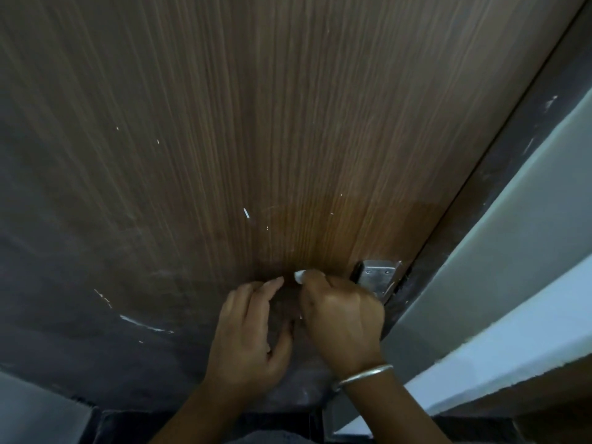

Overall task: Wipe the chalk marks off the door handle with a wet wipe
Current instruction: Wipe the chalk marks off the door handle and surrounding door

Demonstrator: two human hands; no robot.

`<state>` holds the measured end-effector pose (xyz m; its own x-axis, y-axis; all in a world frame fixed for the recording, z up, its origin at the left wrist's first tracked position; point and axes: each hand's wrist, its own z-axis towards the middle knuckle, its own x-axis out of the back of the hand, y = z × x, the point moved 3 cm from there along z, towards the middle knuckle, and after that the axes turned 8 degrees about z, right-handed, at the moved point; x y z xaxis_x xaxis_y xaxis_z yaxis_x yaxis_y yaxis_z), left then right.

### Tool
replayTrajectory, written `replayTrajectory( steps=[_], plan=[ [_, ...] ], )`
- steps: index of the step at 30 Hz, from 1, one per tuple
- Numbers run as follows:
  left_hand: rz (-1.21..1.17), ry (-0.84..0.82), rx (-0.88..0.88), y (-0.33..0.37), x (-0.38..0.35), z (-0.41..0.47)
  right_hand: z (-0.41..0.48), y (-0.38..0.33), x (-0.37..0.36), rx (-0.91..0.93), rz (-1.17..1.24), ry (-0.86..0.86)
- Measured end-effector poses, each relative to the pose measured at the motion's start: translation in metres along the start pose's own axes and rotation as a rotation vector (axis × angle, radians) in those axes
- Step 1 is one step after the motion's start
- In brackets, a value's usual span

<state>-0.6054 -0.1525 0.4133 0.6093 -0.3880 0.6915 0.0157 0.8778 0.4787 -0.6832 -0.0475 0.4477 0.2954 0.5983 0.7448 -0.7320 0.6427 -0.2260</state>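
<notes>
Right hand (342, 318) just left of latch plate (378, 277), fisted, pinching small white piece (299, 276) at door (256, 123). I cannot tell wipe from chalk.
Left hand (246, 331) further left of plate, fingers loosely curved. I cannot tell if it holds anything.
Dark shape (283, 310) between hands, possibly handle. I cannot tell.
Bangle (365, 376) on right wrist.
White marks (246, 213) on door, up-left of plate.

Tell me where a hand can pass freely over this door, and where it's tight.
Free: the wood face of the door above both hands, and the darker stretch left of the left hand. Crowded: the gap between it and the right hand, which pinches a small white piece, and the metal latch plate beside that.
</notes>
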Motion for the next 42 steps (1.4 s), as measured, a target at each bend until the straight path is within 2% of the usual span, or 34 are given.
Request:
replayTrajectory(
  steps=[4,9,16,21,28,32,38,42],
  plan=[
    [-0.018,-0.003,0.018,-0.001,0.000,-0.001,-0.006,0.024,0.013,-0.116,-0.039,0.014],
    [0.005,-0.016,0.016,0.003,-0.002,0.002,-0.006,0.024,0.015,-0.122,-0.068,0.009],
    [-0.016,-0.025,0.013,0.000,-0.007,0.000,-0.001,0.011,0.007,-0.095,-0.025,-0.149],
    [-0.201,-0.039,0.119,-0.006,-0.011,-0.001,0.003,-0.005,0.002,-0.049,0.004,-0.247],
    [-0.343,-0.106,0.216,-0.006,-0.013,-0.001,-0.002,-0.007,0.005,0.025,0.053,-0.353],
    [-0.403,-0.141,0.243,-0.002,-0.014,0.000,-0.003,-0.007,0.011,0.024,0.019,-0.339],
    [-0.503,-0.110,0.282,0.002,-0.015,0.001,-0.003,-0.005,0.010,0.029,-0.006,-0.314],
    [-0.540,-0.113,0.260,0.007,-0.015,0.003,-0.003,-0.004,0.008,-0.024,0.039,-0.238]
  ],
)
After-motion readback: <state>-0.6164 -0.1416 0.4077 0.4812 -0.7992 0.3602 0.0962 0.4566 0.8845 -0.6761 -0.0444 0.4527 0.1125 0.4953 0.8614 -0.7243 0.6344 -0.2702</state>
